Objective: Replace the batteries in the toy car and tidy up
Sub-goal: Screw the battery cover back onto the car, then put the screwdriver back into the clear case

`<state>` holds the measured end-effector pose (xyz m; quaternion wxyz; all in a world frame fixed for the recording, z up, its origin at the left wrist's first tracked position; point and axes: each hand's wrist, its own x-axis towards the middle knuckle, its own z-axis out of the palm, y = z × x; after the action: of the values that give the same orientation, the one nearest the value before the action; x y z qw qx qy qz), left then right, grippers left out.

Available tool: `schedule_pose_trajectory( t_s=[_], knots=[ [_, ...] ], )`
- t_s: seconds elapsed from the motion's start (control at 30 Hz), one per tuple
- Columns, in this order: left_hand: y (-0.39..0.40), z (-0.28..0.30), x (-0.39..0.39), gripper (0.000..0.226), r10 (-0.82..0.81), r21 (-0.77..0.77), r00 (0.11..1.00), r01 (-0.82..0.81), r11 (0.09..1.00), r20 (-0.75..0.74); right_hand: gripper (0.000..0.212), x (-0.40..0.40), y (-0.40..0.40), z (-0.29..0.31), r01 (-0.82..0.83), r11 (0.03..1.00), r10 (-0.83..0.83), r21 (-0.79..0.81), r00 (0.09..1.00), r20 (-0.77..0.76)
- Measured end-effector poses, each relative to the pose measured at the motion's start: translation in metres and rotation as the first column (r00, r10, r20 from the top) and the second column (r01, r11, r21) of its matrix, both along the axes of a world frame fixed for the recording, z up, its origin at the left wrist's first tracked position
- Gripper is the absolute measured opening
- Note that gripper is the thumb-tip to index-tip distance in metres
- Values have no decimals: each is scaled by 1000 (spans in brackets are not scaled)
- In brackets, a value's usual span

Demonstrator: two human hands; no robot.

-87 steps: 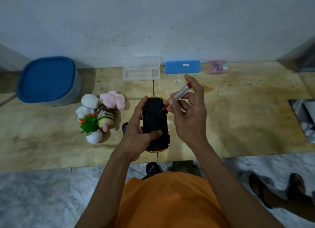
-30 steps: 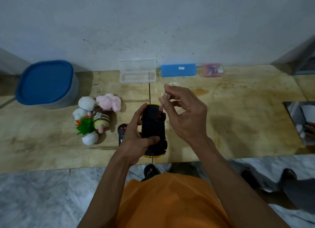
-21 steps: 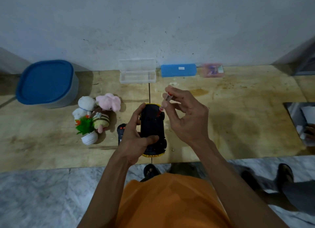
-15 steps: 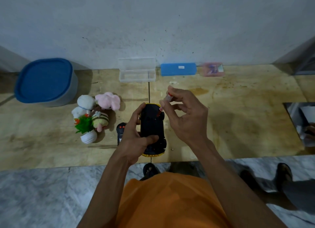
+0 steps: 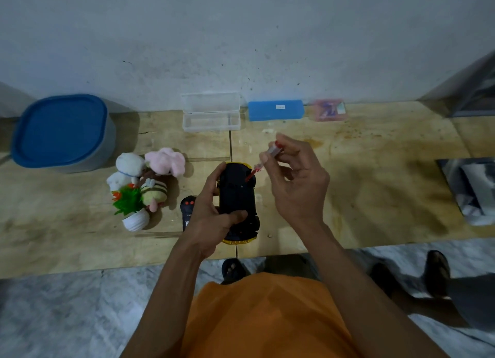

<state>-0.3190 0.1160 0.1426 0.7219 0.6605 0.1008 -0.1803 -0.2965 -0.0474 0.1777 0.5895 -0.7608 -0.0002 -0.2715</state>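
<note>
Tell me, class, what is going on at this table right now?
A person holds a toy car upside down in the left hand, above a wooden table. The right hand pinches a small screwdriver, its red tip set against the car's black underside. No batteries are visible. A remote control lies beside the car, next to plush toys.

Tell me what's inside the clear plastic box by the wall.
The clear plastic box stands open, lid against the wall; nothing shows through its tray. Small items against its hazy walls could go unseen.
</note>
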Motion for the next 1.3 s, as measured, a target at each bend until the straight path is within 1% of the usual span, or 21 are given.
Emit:
schedule_pose_trajectory(
  t_s=[0.1,0.17,0.27,0.33,0.4,0.43,0.47,0.53,0.6,0.7,0.8,0.83,0.9,0.93,1.0,1.1,1.2,1.23,1.3],
  knots=[
    [0,-11,7,100,31,4,999,-31,1000,-34,30,-3,-9,2,99,969,-78,227,992,-103],
    [-1,-23,13,95,43,5,996,-43,999,-81,28,-4,-20,-1,185,939,-136,291,974,-182],
    [-5,-38,19,89,34,30,989,-30,999,-144,27,-9,-32,-11,279,908,-190,313,939,-286],
    [-9,-47,27,88,16,73,988,-5,997,-153,27,-10,-38,-19,293,909,-195,295,927,-320],
    [-15,-58,38,85,-8,155,990,30,988,-142,27,-9,-44,-26,295,915,-190,275,917,-352],
    [-17,-65,43,84,-26,226,992,54,973,-126,27,-7,-46,-30,294,921,-187,258,910,-370],
    [-20,-72,48,83,-50,317,993,81,945,-104,27,-6,-49,-33,287,929,-182,234,904,-387],
    [-24,-84,55,83,-101,506,993,119,854,-63,27,-3,-55,-39,259,948,-164,187,896,-413],
    [-29,-91,62,83,-128,610,991,125,782,-39,27,4,-64,-42,230,961,-145,154,892,-428],
    [-38,-96,70,86,-122,693,992,78,716,15,26,18,-80,-44,217,966,-137,142,892,-430],
    [-51,-100,68,87,-78,751,997,47,659,6,26,20,-94,-52,217,968,-141,123,882,-450],
    [-56,-100,67,84,-58,769,998,33,638,5,26,21,-98,-54,214,969,-135,126,880,-455],
    [-64,-102,64,71,-35,812,999,8,584,16,26,24,-103,-57,200,970,-114,136,874,-473],
    [-68,-105,63,64,-20,819,999,-16,574,34,26,27,-105,-57,191,972,-103,139,873,-477],
    [-73,-112,62,56,24,797,997,-78,599,80,26,34,-108,-55,168,975,-81,143,875,-477],
    [-81,-122,63,55,26,749,992,-109,653,122,26,39,-115,-55,145,980,-62,138,876,-479],
    [-88,-121,67,56,72,629,993,-114,769,93,26,43,-126,-57,124,983,-45,136,878,-476],
    [-90,-120,69,59,99,603,993,-117,789,63,26,44,-129,-57,119,984,-42,133,879,-475],
    [-92,-119,73,66,121,603,992,-111,790,24,26,47,-133,-58,107,986,-34,128,882,-470]
  ],
)
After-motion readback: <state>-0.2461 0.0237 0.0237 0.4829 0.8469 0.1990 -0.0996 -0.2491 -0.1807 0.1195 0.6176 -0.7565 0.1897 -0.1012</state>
